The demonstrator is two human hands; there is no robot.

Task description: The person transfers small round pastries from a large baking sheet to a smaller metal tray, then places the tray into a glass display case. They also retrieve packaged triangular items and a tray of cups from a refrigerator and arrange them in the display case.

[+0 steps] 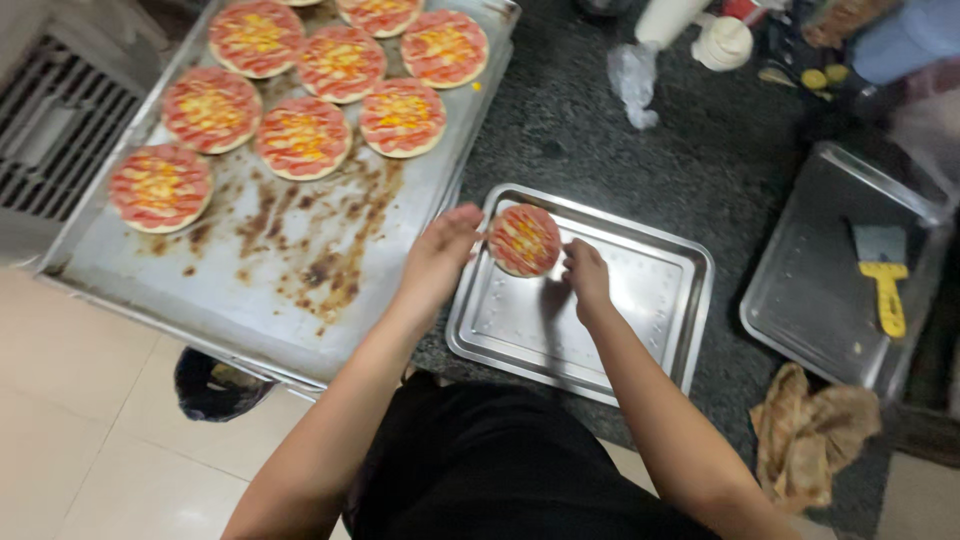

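Left hand [440, 252] at 9 o'clock, right hand [585, 272] at 3 o'clock, both holding mini pizza [523, 240] over small steel tray [640, 290]; big baking sheet [200, 280] at 10 o'clock.

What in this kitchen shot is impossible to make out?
Head view, the only one:
- Whether the small pizza rests on the steel tray or is lifted: left hand and right hand flank it.
- Top pizzas on the large baking sheet: cut by the upper edge.
- Items top right beyond the white bottle: blurred, dark.
- The yellow-handled scraper blade: partly blurred.
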